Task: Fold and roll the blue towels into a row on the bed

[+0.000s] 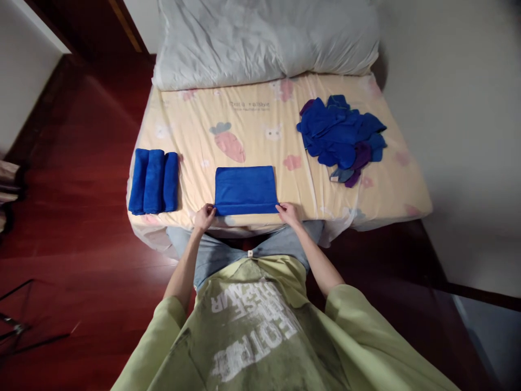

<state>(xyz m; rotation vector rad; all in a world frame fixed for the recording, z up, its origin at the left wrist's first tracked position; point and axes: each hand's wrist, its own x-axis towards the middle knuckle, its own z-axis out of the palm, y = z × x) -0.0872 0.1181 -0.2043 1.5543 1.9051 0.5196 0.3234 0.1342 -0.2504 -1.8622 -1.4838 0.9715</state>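
A blue towel (245, 184) lies flat on the bed in front of me, its near edge turned over into a narrow strip. My left hand (205, 216) pinches the left end of that strip. At the right end, my right hand (288, 213) grips the same folded edge between thumb and fingers. Left of it, three rolled blue towels (153, 182) lie side by side near the bed's edge. Over on the right is a loose heap of crumpled blue cloths (340, 133), with a few purple pieces among them.
The bed (260, 130) has a yellowish sheet printed with carrots and rabbits. A white quilt (264, 43) is bunched at the far side. A wall (456, 136) stands to the right. Black thin legs of a stand (24, 328) rest on the red floor at lower left.
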